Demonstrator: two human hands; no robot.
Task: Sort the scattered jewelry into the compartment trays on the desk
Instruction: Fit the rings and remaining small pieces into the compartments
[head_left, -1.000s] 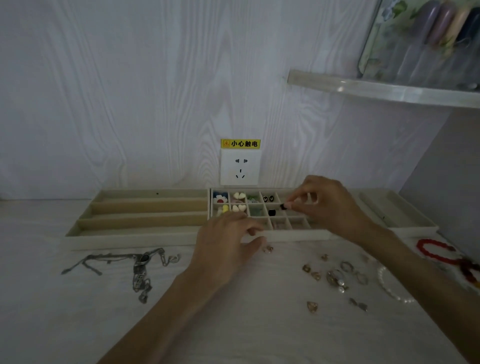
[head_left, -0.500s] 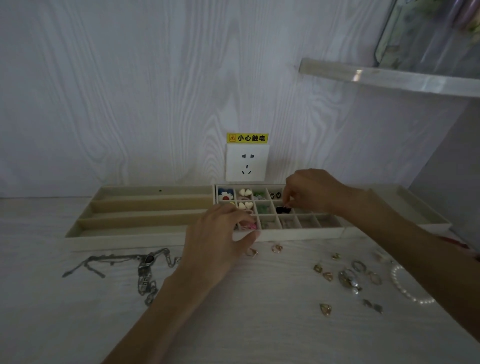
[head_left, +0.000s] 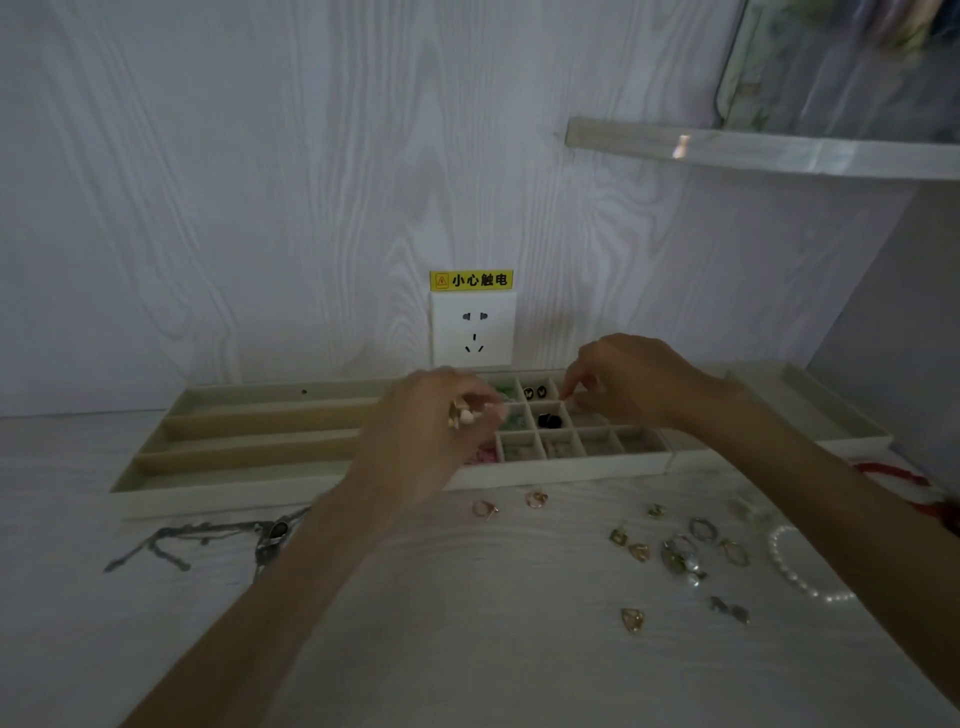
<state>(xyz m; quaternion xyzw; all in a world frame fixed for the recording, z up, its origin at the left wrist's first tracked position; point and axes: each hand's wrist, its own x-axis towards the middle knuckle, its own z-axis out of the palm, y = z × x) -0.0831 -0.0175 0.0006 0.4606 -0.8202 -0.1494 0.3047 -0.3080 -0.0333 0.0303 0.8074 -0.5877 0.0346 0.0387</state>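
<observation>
A cream tray of small compartments (head_left: 571, 466) stands by the wall and holds small pieces, among them a black one (head_left: 548, 420). My left hand (head_left: 421, 431) hovers over the tray's left part, fingertips pinched on a small gold and pink piece (head_left: 460, 413). My right hand (head_left: 634, 379) hangs over the tray just right of the black piece, index finger pointing down, nothing seen between its fingers. On the desk in front lie two rose-gold rings (head_left: 485, 508), a cluster of rings and earrings (head_left: 680, 556), a gold earring (head_left: 632, 619) and a pearl bracelet (head_left: 789, 571).
A long-slot tray (head_left: 249, 431) adjoins on the left and a shallow tray (head_left: 831, 415) on the right. A silver chain and watch (head_left: 208, 535) lie at the front left, a red bracelet (head_left: 893, 475) at the far right. A wall socket (head_left: 472, 327) and a shelf (head_left: 753, 150) are above.
My right hand set the black piece into a middle compartment and let it go. My left hand rose from the desk edge to over the tray, carrying the small gold piece.
</observation>
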